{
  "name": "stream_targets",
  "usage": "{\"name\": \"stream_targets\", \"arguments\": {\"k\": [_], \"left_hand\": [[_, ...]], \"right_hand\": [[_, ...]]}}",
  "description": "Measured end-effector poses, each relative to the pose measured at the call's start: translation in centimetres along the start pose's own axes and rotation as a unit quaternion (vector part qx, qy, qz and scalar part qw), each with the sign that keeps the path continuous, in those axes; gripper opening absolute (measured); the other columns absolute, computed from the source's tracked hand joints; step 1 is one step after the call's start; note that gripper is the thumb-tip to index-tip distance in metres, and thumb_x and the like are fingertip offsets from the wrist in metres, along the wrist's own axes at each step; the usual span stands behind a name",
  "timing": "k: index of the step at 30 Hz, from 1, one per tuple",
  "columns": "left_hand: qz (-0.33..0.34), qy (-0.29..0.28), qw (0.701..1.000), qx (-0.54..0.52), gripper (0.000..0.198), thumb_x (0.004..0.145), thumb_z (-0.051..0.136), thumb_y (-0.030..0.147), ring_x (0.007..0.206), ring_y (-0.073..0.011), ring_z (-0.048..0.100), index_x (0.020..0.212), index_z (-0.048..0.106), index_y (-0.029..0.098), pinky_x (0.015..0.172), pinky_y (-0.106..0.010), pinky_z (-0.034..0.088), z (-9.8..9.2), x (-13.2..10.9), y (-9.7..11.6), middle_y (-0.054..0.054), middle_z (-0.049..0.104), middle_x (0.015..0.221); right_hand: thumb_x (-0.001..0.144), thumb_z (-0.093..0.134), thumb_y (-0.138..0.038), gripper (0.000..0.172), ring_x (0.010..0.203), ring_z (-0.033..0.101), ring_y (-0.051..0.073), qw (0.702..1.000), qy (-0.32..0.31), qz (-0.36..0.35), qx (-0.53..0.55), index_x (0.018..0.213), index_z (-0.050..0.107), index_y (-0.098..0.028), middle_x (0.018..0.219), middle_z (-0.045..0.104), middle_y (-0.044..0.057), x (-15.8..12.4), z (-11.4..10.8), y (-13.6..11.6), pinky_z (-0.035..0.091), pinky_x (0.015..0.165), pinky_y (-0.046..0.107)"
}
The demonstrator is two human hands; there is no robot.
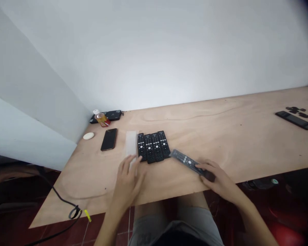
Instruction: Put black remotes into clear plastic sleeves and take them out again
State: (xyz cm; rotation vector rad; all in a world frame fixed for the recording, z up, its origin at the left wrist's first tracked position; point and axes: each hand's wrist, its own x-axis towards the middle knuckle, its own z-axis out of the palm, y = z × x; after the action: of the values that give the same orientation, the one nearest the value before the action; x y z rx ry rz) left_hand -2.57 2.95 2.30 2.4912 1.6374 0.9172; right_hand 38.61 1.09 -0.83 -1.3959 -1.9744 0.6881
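- Right hand [217,176]: I see fingers closed on the near end of a remote [186,160]; its long axis slants away and leftward, far tip beside four remotes [157,147].
- Left hand [127,179]: farther from that remote, fingers at a sleeve [131,141]; whether pinching, I cannot tell.
- Hidden: sleeve's near end, behind fingers.

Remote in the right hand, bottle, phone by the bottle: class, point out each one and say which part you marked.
Remote [187,160]: head view, on its button face.
Bottle [102,119]: head view, on the middle of its side.
Phone [109,139]: head view, on its dark screen.
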Motion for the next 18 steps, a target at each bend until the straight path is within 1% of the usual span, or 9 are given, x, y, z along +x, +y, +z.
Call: {"name": "stream_targets", "arguments": {"k": [2, 4, 8, 10, 11, 13, 15, 16, 18], "left_hand": [[0.041, -0.036, 0.997, -0.046, 0.05, 0.108, 0.06, 0.028, 0.151, -0.0328, 0.047, 0.157, 0.05, 0.025, 0.125, -0.056, 0.044, 0.2, -0.2, 2.2, -0.014, 0.056, 0.155], [0.078, -0.09, 0.99, -0.075, 0.052, 0.107, 0.063, 0.03, 0.151, -0.0327, 0.046, 0.157, 0.049, 0.025, 0.126, -0.055, 0.044, 0.9, -0.2, 4.1, -0.013, 0.057, 0.156], [0.111, -0.16, 0.975, -0.105, 0.063, 0.101, 0.075, 0.043, 0.146, -0.0355, 0.052, 0.156, 0.052, 0.023, 0.121, -0.056, 0.05, 2.8, 0.3, 5.8, -0.014, 0.062, 0.152], [0.109, -0.178, 0.971, -0.114, 0.058, 0.099, 0.077, 0.041, 0.136, -0.0342, 0.06, 0.15, 0.057, 0.024, 0.114, -0.055, 0.055, 3.4, 0.4, 5.6, -0.013, 0.067, 0.143], [0.107, -0.185, 0.97, -0.116, 0.053, 0.1, 0.076, 0.039, 0.131, -0.033, 0.063, 0.148, 0.059, 0.024, 0.112, -0.055, 0.057, 3.4, 0.3, 5.3, -0.012, 0.069, 0.139], [0.1, -0.186, 0.97, -0.12, 0.048, 0.101, 0.075, 0.034, 0.127, -0.0314, 0.065, 0.147, 0.06, 0.025, 0.108, -0.053, 0.059, 3.3, 0.0, 4.3, -0.011, 0.071, 0.135], [0.091, -0.164, 0.974, -0.126, 0.047, 0.102, 0.074, 0.032, 0.126, -0.0308, 0.067, 0.146, 0.061, 0.026, 0.106, -0.051, 0.06, 3.0, -0.6, 3.2, -0.011, 0.07, 0.135], [0.086, -0.147, 0.977, -0.129, 0.046, 0.102, 0.074, 0.031, 0.125, -0.0306, 0.068, 0.146, 0.062, 0.026, 0.105, -0.05, 0.061, 2.9, -0.9, 2.6, -0.012, 0.07, 0.135], [0.077, -0.113, 0.982, -0.13, 0.044, 0.102, 0.074, 0.03, 0.123, -0.0304, 0.069, 0.144, 0.063, 0.026, 0.103, -0.049, 0.062, 2.7, -1.6, 1.6, -0.012, 0.071, 0.133]], "right_hand": [[0.099, 0.067, -0.025, 0.037, 0.142, 0.057, 0.034, 0.996, -0.061, -0.012, 0.055, 0.135, 0.074, -0.032, 0.148, 0.063, 0.011, -0.8, -1.8, 0.2, 0.048, 0.121, 0.052], [0.099, 0.067, -0.021, 0.038, 0.141, 0.057, 0.032, 0.99, -0.102, -0.03, 0.094, 0.135, 0.075, -0.032, 0.142, 0.065, 0.011, -0.7, -2.2, -0.5, 0.049, 0.12, 0.05], [0.098, 0.068, -0.017, 0.039, 0.135, 0.059, 0.031, 0.975, -0.153, -0.073, 0.14, 0.132, 0.077, -0.032, 0.127, 0.07, 0.009, 1.1, 0.4, -3.0, 0.044, 0.122, 0.054], [0.096, 0.072, -0.019, 0.04, 0.137, 0.057, 0.032, 0.972, -0.166, -0.07, 0.152, 0.133, 0.077, -0.033, 0.132, 0.069, 0.008, 1.8, 1.9, -4.0, 0.042, 0.124, 0.055], [0.096, 0.073, -0.02, 0.041, 0.135, 0.058, 0.032, 0.971, -0.168, -0.057, 0.159, 0.135, 0.076, -0.033, 0.136, 0.068, 0.009, 2.0, 2.4, -4.3, 0.045, 0.121, 0.053], [0.098, 0.072, -0.024, 0.044, 0.12, 0.065, 0.029, 0.972, -0.154, -0.02, 0.177, 0.141, 0.073, -0.033, 0.14, 0.067, 0.009, 2.2, 2.7, -4.3, 0.056, 0.106, 0.045], [0.101, 0.067, -0.027, 0.037, 0.103, 0.068, 0.025, 0.977, -0.104, 0.013, 0.187, 0.137, 0.073, -0.03, 0.135, 0.069, 0.01, 2.2, 2.3, -3.9, 0.059, 0.09, 0.04], [0.103, 0.065, -0.029, 0.029, 0.1, 0.068, 0.025, 0.98, -0.073, 0.022, 0.186, 0.13, 0.076, -0.028, 0.13, 0.071, 0.01, 2.1, 2.1, -3.6, 0.059, 0.088, 0.039], [0.105, 0.062, -0.032, 0.019, 0.105, 0.068, 0.027, 0.982, -0.02, 0.027, 0.183, 0.113, 0.079, -0.025, 0.122, 0.074, 0.01, 2.0, 1.8, -3.4, 0.057, 0.094, 0.041]]}}
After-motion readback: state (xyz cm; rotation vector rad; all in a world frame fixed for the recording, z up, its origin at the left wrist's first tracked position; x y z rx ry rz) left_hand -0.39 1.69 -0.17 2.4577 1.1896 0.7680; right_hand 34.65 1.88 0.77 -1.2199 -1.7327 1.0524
